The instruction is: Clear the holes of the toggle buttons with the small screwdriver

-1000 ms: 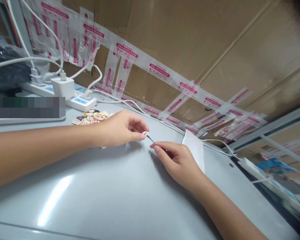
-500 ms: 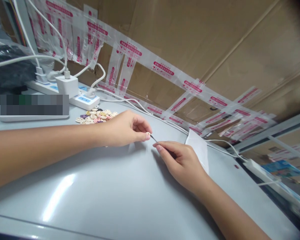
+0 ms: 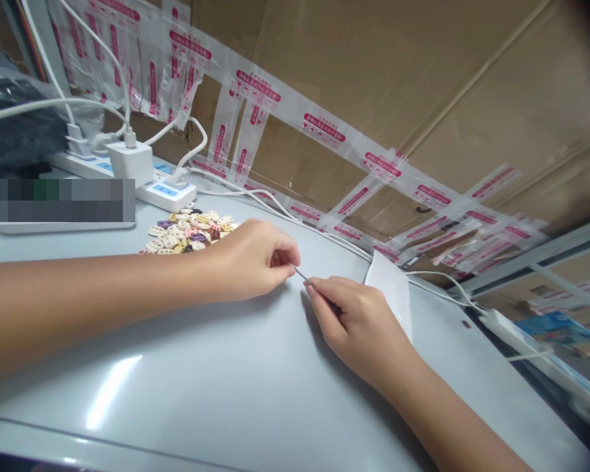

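Observation:
My left hand (image 3: 255,262) is closed in a pinch near the middle of the table, with thumb and index fingertips together. Whatever lies between those fingertips is hidden. A thin, dark, straight strand (image 3: 301,274), either stiff cord or a fine rod, runs from them to my right hand (image 3: 356,318). The thumb and index finger of my right hand grip this strand, with its other end hidden in the palm. Behind my left wrist lies a pile of small beads (image 3: 187,231) in cream, pink, yellow, purple and dark colours, several with holes showing.
A white power strip (image 3: 170,196) with plugs and a charger block (image 3: 130,162) stands behind the beads. White cables (image 3: 270,200) run along the taped cardboard wall (image 3: 295,154). A white sheet or packet (image 3: 391,288) lies beyond my right hand. Another power strip (image 3: 526,341) sits at the right edge.
A small white bead seen at my left fingertips, on the strand's end, is now out of sight. My left hand has turned slightly, and more of the bead pile shows.

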{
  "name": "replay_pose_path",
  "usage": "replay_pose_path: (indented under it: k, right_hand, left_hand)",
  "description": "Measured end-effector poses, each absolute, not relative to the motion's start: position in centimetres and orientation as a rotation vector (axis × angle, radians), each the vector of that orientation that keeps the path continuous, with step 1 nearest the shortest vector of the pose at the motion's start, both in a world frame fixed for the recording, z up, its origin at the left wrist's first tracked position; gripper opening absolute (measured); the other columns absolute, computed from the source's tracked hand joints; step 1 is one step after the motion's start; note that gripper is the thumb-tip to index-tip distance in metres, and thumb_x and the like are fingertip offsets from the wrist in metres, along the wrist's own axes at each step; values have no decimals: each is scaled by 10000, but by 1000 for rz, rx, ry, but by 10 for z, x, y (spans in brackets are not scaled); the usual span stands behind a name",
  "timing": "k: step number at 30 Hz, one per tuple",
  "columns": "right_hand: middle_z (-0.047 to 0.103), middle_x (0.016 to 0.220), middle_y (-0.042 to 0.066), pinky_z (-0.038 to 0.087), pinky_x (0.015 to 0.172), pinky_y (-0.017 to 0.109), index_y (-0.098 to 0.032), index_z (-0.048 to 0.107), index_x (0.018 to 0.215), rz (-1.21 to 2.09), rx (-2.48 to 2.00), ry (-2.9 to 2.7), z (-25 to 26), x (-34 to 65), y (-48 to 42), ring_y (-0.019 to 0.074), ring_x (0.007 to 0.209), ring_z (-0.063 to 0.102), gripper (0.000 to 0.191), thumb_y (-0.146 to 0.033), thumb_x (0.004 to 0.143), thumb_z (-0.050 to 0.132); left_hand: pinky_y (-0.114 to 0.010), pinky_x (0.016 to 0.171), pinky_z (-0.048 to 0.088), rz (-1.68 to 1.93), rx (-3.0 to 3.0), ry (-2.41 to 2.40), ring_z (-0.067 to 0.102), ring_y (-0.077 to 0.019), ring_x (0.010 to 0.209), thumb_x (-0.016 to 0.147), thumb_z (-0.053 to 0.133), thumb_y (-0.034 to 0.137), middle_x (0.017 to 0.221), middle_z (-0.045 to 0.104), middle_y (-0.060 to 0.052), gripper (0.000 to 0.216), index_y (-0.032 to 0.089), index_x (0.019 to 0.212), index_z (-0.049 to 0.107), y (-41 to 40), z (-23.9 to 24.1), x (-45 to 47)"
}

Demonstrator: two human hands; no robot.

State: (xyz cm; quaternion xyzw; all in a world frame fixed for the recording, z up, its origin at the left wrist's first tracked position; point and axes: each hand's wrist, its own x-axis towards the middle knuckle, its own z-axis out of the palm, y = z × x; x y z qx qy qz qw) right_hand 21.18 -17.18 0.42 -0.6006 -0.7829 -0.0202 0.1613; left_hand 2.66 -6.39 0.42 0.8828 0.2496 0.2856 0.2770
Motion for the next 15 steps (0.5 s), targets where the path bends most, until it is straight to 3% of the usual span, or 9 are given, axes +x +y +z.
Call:
replay_pose_path:
  k: [6, 15]
  right_hand:
    - [447, 607, -3, 271, 563, 301, -195, 461, 668, -127, -1766, -2223, 4, 208, -176, 131, 544, 421, 276, -192, 942, 436]
    - [490, 607, 11, 252, 544, 304, -193, 477, 677, -210, -1842, -2238, 0, 205, -177, 137, 539, 448, 259, -196, 932, 432]
  left_hand:
    - [-288, 699, 445, 882, 2702, 554, 624, -159, 764, 852, 521, 125, 811, 696, -35, 203, 164, 806, 715, -68, 0, 28]
    - [-301, 631, 414, 589, 3130, 536, 566, -170, 697, 841, 514, 48, 816, 609, -53, 153, 140, 792, 625, -73, 2, 30]
